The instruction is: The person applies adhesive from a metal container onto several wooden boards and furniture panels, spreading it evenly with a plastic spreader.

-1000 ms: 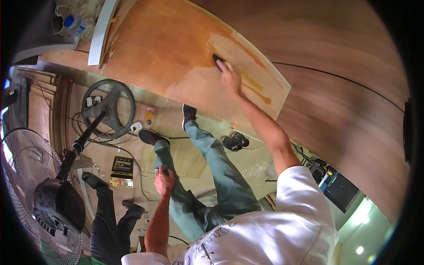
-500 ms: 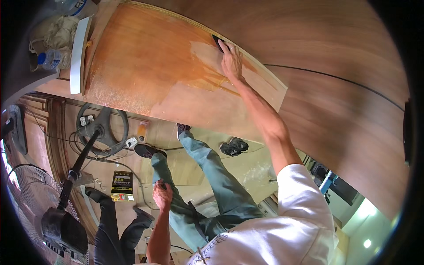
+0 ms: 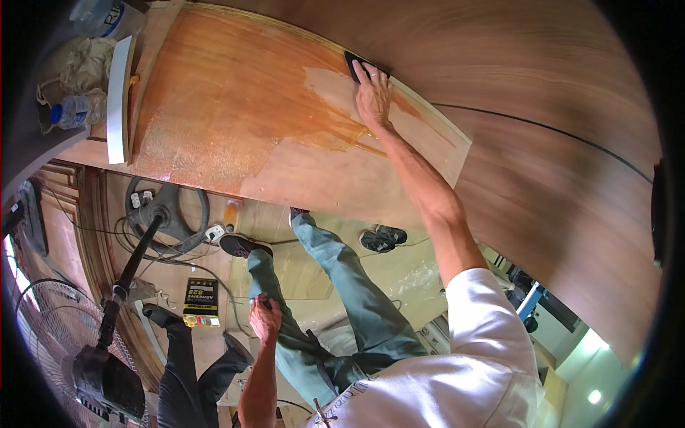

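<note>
My right hand (image 3: 372,100) is closed on a flat black spreader (image 3: 357,65) at the far edge of a wooden panel (image 3: 335,175). Glossy orange-amber liquid (image 3: 221,93) coats the panel's left and middle. Its right end and near strip look paler and bare, with a few amber streaks beside my wrist. My left hand (image 3: 265,317) hangs low by my left leg, fingers curled around something small and dark that I cannot make out.
Left of the panel are a white strip (image 3: 119,100), a cloth (image 3: 85,64) and a plastic bottle (image 3: 70,113). Below stand a fan (image 3: 107,378), a round fan base (image 3: 168,214), cables, a black-yellow tin (image 3: 201,299) and shoes (image 3: 382,239). Another person's dark-trousered legs (image 3: 178,364) show lower left.
The spreader has turned at the panel's far edge, and more of its black blade now shows beside my right fingers. My view has shifted slightly. My left hand stays by my leg.
</note>
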`<state>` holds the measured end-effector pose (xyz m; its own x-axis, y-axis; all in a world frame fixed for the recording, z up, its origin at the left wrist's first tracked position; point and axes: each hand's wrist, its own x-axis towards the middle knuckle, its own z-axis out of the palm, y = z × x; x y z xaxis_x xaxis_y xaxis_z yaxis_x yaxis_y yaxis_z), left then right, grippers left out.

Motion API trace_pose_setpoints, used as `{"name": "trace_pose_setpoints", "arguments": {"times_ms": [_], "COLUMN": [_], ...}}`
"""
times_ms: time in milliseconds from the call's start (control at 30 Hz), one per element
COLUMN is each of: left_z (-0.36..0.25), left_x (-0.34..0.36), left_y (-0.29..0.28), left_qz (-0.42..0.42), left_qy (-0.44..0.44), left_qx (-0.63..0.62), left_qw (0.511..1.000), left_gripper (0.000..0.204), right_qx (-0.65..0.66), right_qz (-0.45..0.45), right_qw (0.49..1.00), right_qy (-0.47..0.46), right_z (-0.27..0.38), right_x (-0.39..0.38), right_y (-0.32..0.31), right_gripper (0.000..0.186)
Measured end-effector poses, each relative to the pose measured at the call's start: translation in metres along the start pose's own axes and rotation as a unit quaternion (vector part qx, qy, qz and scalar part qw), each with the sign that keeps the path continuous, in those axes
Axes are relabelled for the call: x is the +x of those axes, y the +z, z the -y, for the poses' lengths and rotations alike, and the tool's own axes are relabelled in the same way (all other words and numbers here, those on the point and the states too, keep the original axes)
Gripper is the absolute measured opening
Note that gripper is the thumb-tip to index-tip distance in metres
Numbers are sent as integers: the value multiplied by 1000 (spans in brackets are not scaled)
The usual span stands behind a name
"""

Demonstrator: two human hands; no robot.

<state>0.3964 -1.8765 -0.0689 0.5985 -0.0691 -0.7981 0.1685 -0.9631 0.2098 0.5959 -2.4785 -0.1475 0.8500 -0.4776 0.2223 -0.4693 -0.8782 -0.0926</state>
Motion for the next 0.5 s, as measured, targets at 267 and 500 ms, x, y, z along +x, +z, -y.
{"name": "trace_pose_setpoints", "arguments": {"times_ms": [267,500], "left_z": [6,19], "left_x": [-1,-2], "left_y": [4,0], "left_qz": [-12,-34], "left_qy": [31,41], "left_qx": [10,-7], "left_qw": [999,999], "left_gripper": [31,32], "right_qx": [-15,131], "right_qz": [20,56], "right_qw": [1000,990], "right_qy": [-1,-14], "right_z": [13,41], "right_x": [-21,-11], "right_y": [-8,-36], "right_gripper": [59,54]}}
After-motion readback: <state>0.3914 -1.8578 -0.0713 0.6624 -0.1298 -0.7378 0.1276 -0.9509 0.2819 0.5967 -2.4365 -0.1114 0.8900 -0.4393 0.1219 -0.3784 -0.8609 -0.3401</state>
